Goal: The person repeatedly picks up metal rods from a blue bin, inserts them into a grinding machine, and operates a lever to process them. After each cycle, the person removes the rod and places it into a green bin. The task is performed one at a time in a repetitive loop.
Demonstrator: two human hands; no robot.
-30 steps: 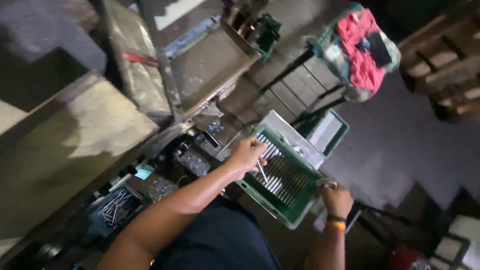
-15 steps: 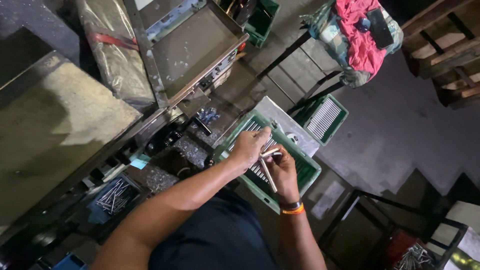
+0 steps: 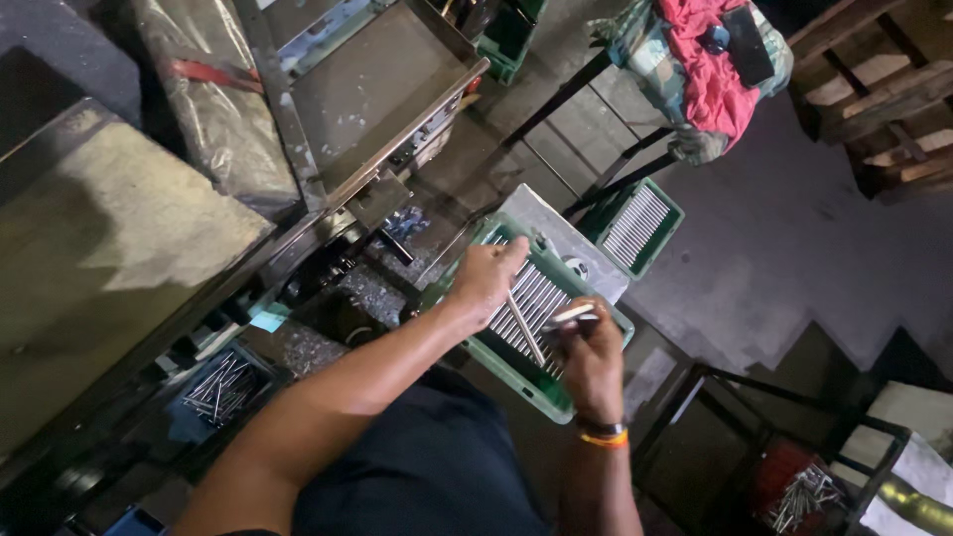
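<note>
A green plastic tray (image 3: 541, 396) filled with several thin metal rods lies in front of me. My left hand (image 3: 483, 279) hovers over its far end and holds one rod (image 3: 525, 328) that slants down across the tray. At the tray's right side, my right hand (image 3: 593, 349), with an orange band on the wrist, pinches a short metal rod (image 3: 574, 315) between its fingers.
A grey metal machine table (image 3: 382, 84) stands to the upper left. A second green tray of rods (image 3: 635, 228) lies on the floor behind. A bin of loose rods (image 3: 220, 385) sits at lower left, a red cloth on a stool (image 3: 710, 65) at top right.
My right hand came from the tray's right edge onto the rods and picked one up. The left hand now holds a rod slanted over the tray. The view shifted closer.
</note>
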